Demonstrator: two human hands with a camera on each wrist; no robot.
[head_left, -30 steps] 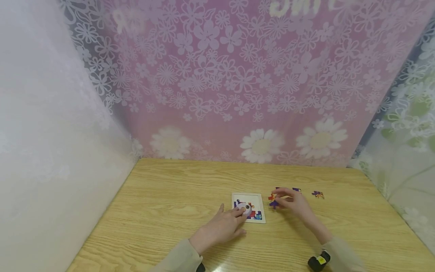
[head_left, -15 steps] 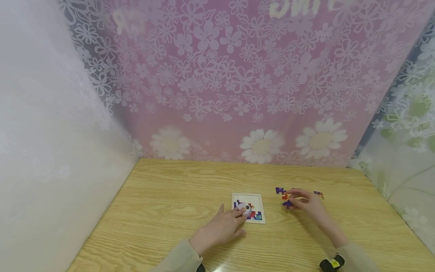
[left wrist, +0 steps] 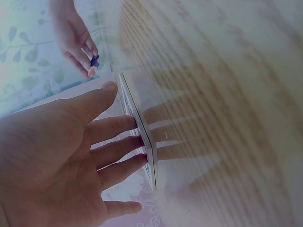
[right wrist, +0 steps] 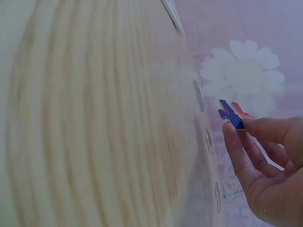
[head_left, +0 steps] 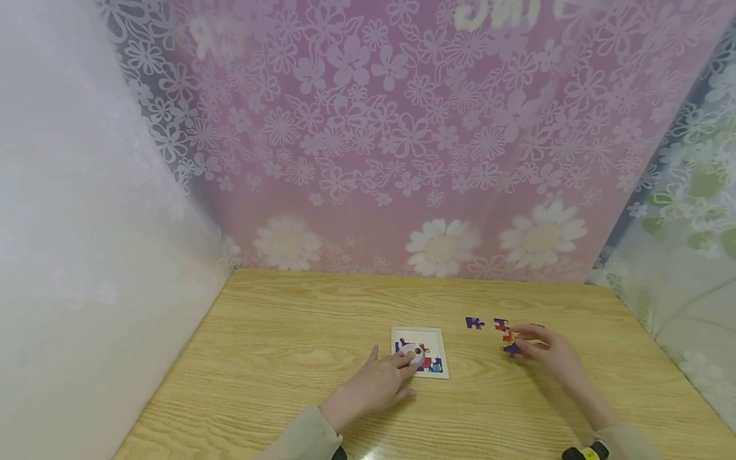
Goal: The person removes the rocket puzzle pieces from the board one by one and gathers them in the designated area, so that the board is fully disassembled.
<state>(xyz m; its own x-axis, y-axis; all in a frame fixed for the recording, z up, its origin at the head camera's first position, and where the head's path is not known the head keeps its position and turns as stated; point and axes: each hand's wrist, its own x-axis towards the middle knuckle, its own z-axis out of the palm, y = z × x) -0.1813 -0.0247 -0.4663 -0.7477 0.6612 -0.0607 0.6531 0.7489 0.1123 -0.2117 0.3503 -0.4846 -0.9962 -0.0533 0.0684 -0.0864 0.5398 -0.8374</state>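
Note:
My left hand (head_left: 376, 383) lies over the near left edge of a white puzzle tray (head_left: 438, 338), its straight fingers resting on the pieces inside. In the left wrist view three fingertips (left wrist: 137, 142) touch the tray's top and the thumb stands apart. Fitted puzzle pieces (head_left: 428, 363) cover the lower part of the tray, partly hidden by the fingers. To the right, my right hand (head_left: 549, 351) pinches a purple and orange puzzle piece (right wrist: 231, 113) between thumb and fingers, raised above the table.
Loose puzzle pieces lie beyond the right hand: one purple piece (head_left: 474, 323), another (head_left: 501, 324) beside it, and a third (head_left: 537, 326) partly behind the fingers. The wooden table (head_left: 299, 319) ends at a pink flowered curtain (head_left: 356, 160) at the back.
My right hand has moved to the right with the pinched piece, away from the tray, uncovering the loose pieces on the left. The left hand has stayed on the tray.

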